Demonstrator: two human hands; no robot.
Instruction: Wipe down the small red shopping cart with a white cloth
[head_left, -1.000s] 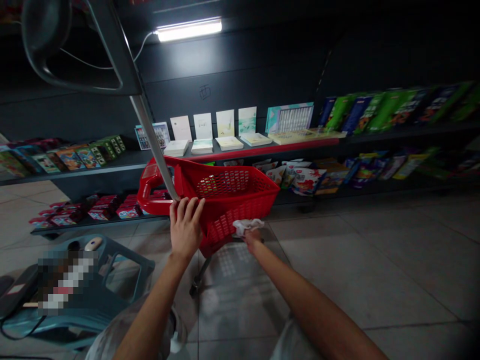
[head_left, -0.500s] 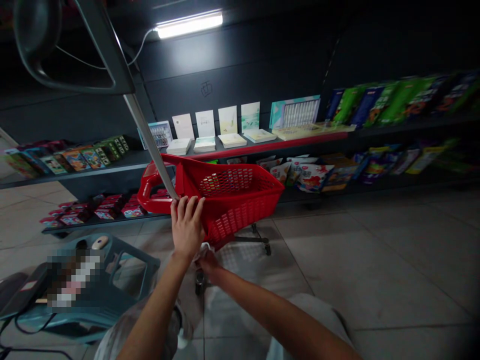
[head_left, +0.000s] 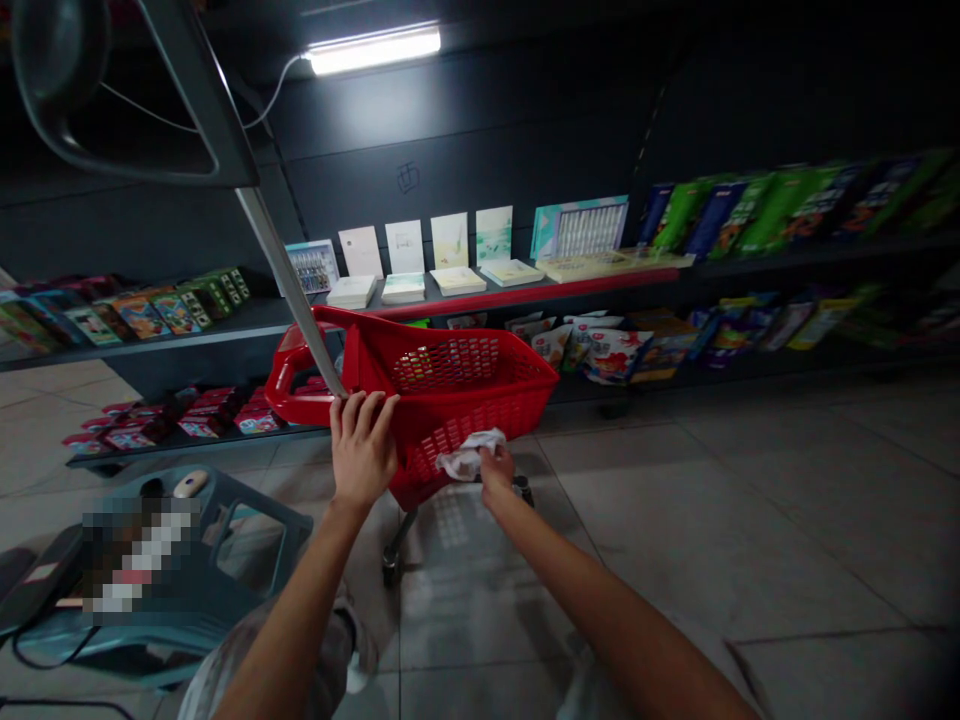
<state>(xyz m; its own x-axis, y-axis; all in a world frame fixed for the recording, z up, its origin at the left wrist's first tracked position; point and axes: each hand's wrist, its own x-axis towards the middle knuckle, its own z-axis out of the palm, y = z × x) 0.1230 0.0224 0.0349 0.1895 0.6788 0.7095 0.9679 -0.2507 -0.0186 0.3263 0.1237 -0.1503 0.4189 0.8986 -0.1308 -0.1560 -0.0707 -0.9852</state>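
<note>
A red plastic shopping cart point(head_left: 517, 400) with perforated basket walls stands in front of me, seen from the side. My left hand point(head_left: 364, 450) lies on its near rim, fingers hooked over the top edge close to the foot of the metal pole point(head_left: 281, 265). Bunched in my right hand point(head_left: 496, 472) is a white cloth point(head_left: 463, 457), against or just in front of the lower near wall of the basket. Whether the cloth touches the plastic I cannot tell. Caster wheels point(head_left: 390, 565) show under the cart.
Beyond the cart, a dark shelf point(head_left: 480, 300) carries booklets point(head_left: 405, 287), snack bags point(head_left: 611, 352) and small boxes point(head_left: 157, 315). A blue-grey plastic stool point(head_left: 262, 500) with items on it stands at the left, a cable point(head_left: 45, 660) hanging by it. Tiled floor point(head_left: 750, 540) extends to the right.
My right hand has moved up and to the right with the white cloth, from below the basket's near corner to its side wall. My left hand stays on the rim.
</note>
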